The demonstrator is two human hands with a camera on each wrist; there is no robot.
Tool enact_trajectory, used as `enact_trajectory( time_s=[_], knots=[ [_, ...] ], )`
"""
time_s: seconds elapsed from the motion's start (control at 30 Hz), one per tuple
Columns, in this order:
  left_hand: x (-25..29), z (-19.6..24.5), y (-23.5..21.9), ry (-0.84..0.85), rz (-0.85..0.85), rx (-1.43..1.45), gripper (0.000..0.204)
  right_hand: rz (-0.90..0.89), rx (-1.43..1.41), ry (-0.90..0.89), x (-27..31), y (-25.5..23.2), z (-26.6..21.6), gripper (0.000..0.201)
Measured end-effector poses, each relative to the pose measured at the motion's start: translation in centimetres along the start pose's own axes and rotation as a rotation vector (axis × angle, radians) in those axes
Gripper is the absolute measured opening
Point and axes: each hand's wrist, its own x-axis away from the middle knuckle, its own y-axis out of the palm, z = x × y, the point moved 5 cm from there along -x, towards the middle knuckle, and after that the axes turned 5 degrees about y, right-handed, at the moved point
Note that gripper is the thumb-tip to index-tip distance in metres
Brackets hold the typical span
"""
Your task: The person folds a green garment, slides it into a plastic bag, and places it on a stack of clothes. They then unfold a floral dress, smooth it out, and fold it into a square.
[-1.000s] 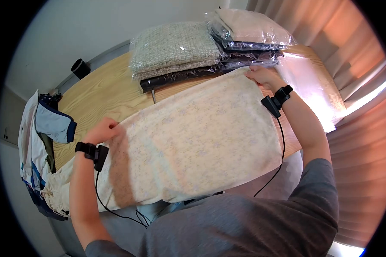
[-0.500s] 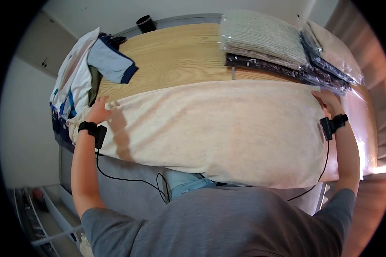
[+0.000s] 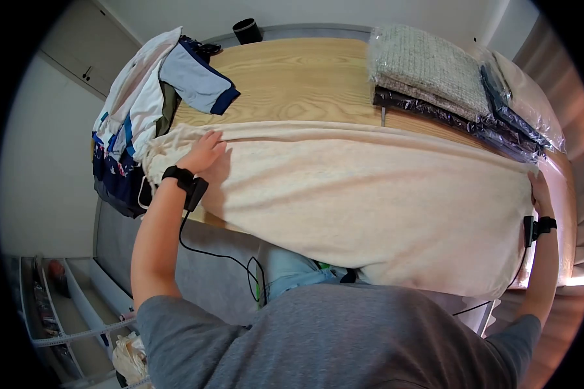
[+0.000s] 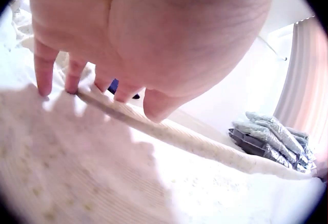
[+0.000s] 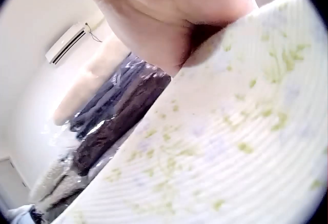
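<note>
A long cream cloth [image 3: 370, 194] with a small floral print and fine ribs lies across the near side of the table, its left end gathered, with a pale cord. My left hand [image 3: 204, 154] rests on it near that end. In the left wrist view the fingers [image 4: 45, 73] are spread and straight, tips on the cloth by a raised fold. At the far right corner my right hand [image 3: 540, 193] holds the cloth's edge; in the right wrist view the thumb side lies against the fabric [image 5: 220, 131], and the fingertips are hidden.
A heap of clothes [image 3: 133, 97], with a grey-blue piece [image 3: 198, 78], lies on the table [image 3: 298, 71] at left. Plastic-wrapped folded textiles [image 3: 428, 71] are stacked at the back right. A black bin [image 3: 246, 31] stands behind the table, a divided drawer [image 3: 87, 311] at lower left.
The head view has swung left, so the table shows further right. My left hand has gone from loosely curled to spread flat on the cloth. The right hand stays at the right end, nearer my body.
</note>
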Motion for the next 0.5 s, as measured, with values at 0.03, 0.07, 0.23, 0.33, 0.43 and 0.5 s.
enact_trajectory(
  time_s=[0.03, 0.07, 0.23, 0.33, 0.43, 0.5],
  knots=[
    [-1.0, 1.1, -0.8, 0.090, -0.005, 0.084, 0.043, 0.058, 0.194, 0.065, -0.1, -1.5, 0.9, 0.032],
    [-1.7, 2.4, -1.4, 0.182, -0.012, 0.169, 0.035, 0.063, 0.191, 0.066, -0.2, -1.9, 1.9, 0.032],
    [-4.2, 3.9, -4.0, 0.106, 0.040, -0.145, 0.014, 0.156, 0.313, -0.291, -3.1, -3.2, 4.8, 0.018],
    [-4.7, 4.7, -5.0, 0.158, -0.002, -0.285, 0.014, 0.147, 0.168, -0.286, -0.7, -2.3, 1.9, 0.014],
    [-5.3, 3.2, -5.0, 0.091, 0.006, -0.189, 0.015, 0.057, 0.021, -0.240, -0.2, -1.7, 2.9, 0.023],
    [-6.2, 1.5, -4.6, 0.003, -0.073, -0.045, 0.016, 0.015, -0.041, -0.202, -0.5, -1.8, 3.9, 0.028]
  ],
)
